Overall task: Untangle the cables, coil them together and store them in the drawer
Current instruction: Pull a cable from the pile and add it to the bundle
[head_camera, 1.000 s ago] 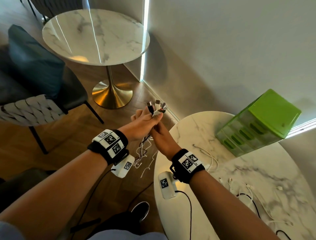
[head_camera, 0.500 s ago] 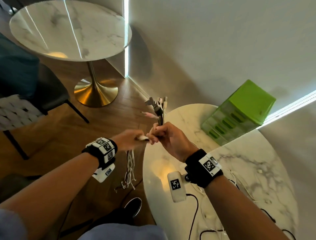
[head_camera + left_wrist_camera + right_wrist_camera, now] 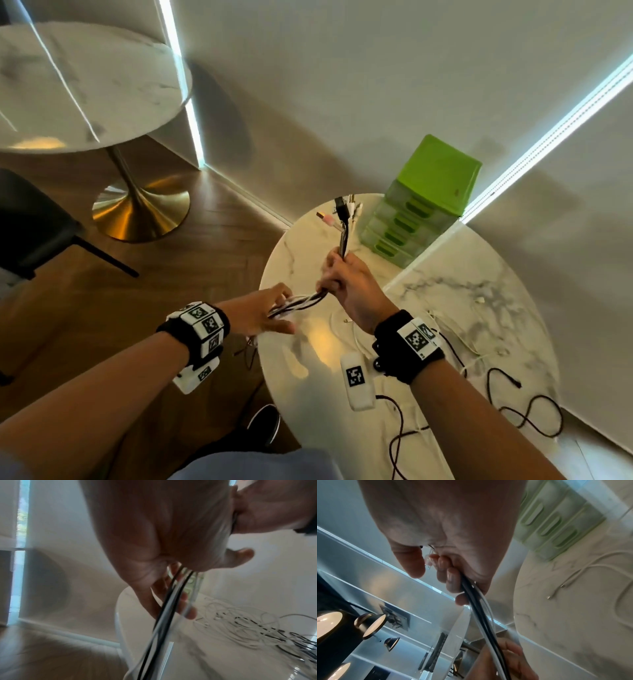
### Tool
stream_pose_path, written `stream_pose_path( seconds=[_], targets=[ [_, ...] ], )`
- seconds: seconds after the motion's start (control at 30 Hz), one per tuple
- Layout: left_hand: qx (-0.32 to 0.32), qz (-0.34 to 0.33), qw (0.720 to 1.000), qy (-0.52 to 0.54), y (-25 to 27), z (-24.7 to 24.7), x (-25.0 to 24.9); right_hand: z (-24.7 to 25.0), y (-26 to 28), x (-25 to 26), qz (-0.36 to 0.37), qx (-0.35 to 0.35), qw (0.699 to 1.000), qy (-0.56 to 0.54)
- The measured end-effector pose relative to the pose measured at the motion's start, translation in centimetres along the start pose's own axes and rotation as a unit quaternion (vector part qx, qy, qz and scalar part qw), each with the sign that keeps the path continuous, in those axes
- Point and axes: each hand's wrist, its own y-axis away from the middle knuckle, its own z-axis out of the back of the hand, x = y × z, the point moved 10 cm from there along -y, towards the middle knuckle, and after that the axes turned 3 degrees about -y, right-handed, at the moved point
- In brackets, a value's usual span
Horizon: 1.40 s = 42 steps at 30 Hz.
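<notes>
My right hand (image 3: 346, 284) is raised above my left, its fingers (image 3: 452, 580) curled tight round a bundle of cables (image 3: 343, 236), thumb free. My left hand (image 3: 255, 313) sits lower, palm turned in, fingers (image 3: 181, 601) loosely wrapped round the same strands. Both forearms reach forward, wrists banded.

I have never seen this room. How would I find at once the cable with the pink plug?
Start at the round marble table by the wall, where a green drawer unit stands. In front of it the right hand grips a cable bundle upright. Among the plugs at the top, the pink plug alone is pink and points left; its neighbours are black or white.
</notes>
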Motion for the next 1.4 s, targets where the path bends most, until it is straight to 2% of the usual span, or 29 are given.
stream_pose_path(
  seconds=[0.1,0.2,0.27,0.37,0.5,0.67,0.77,0.8,0.87,0.9,0.93,1.03,1.1,1.2,1.27,1.33,1.4],
  targets=[
    [-0.037,-0.091,0.995,0.033,-1.5,0.7,-4.5,2.5,1.2,-0.2,-0.016,-0.004,0.999,0.036],
    [-0.082,-0.183,0.973,0.114,-2.9,1.7,-10.2,4.4,2.7,-0.5,-0.039,0.003,0.992,0.118],
    [-0.094,-0.206,0.961,0.159,-3.8,2.0,-14.0,5.4,3.6,-0.6,-0.049,0.005,0.985,0.166],
    [-0.073,-0.176,0.963,0.192,-6.1,0.9,-17.8,7.3,4.4,-0.7,-0.057,-0.01,0.968,0.243],
    [-0.066,-0.158,0.975,0.145,-9.2,-1.2,-20.3,10.8,4.8,-0.7,-0.031,-0.042,0.947,0.317],
    [-0.106,-0.118,0.974,0.162,-13.5,-2.1,-21.6,17.1,4.9,0.0,-0.024,-0.033,0.941,0.335],
    [-0.118,-0.08,0.964,0.224,-15.7,-2.1,-21.0,24.4,5.5,0.6,-0.045,-0.132,0.945,0.294],
    [-0.12,-0.071,0.962,0.234,-16.1,-2.1,-20.9,27.3,5.8,0.6,-0.057,-0.176,0.932,0.312],
    [-0.118,-0.057,0.963,0.235,-16.7,-2.4,-20.8,32.6,6.5,0.2,-0.096,-0.224,0.865,0.439],
    [-0.112,-0.054,0.964,0.236,-17.1,-2.7,-20.7,35.0,6.8,-0.5,-0.131,-0.226,0.829,0.494],
    [-0.107,-0.054,0.964,0.237,-17.3,-2.9,-20.7,36.8,7.1,-1.7,-0.172,-0.221,0.806,0.521],
    [-0.099,-0.044,0.963,0.246,-17.8,-3.8,-20.3,40.2,8.4,-4.5,-0.277,-0.197,0.76,0.554],
    [-0.093,-0.034,0.959,0.264,-17.9,-4.5,-20.0,41.0,8.9,-5.4,-0.292,-0.184,0.727,0.593],
    [-0.084,-0.007,0.955,0.284,-18.3,-5.5,-19.1,41.7,8.9,-5.5,-0.27,-0.193,0.683,0.65],
    [-0.08,0.012,0.952,0.295,-18.6,-6.0,-18.4,42.0,8.9,-5.3,-0.262,-0.191,0.683,0.655],
    [-0.079,0.025,0.943,0.323,-18.9,-6.4,-18.0,42.4,8.7,-3.8,-0.222,-0.217,0.698,0.645],
    [-0.077,0.032,0.929,0.36,-19.0,-6.6,-17.8,42.6,8.7,-1.0,-0.153,-0.276,0.749,0.583]
  ],
)
